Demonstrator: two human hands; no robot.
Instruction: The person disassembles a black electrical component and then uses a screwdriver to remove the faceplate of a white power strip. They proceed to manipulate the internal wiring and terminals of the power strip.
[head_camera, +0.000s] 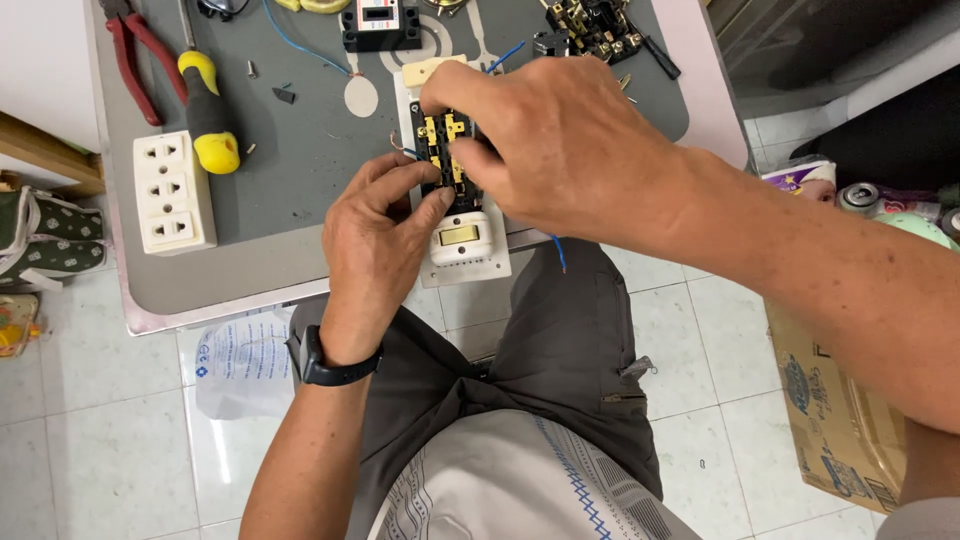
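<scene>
View from above of one seated person working with two bare hands at a grey bench (300, 240). At the near edge of the bench lies one white wall plate (470, 262) carrying a black socket module (447, 160) with brass contacts and, nearer, one cream switch (460, 236). The left hand (375, 240), with a black watch (330, 365) on its wrist, is curled closed, thumb and fingertips pinching the left side of the black module. The right hand (560, 145) reaches in from the right, fingers bent down and gripping the module's far and right side, hiding part of it. One thin blue wire (557, 250) trails from under the right hand. To the far left lie one pair of red-handled pliers (135, 60) and one screwdriver (208, 110) with a yellow and black handle. Near them sits one white triple outlet block (173, 191) with three sockets. At the far edge are one small black part (380, 25) and one cluster of black and brass parts (590, 25). One cardboard box (835, 420) stands on the tiled floor at right.
</scene>
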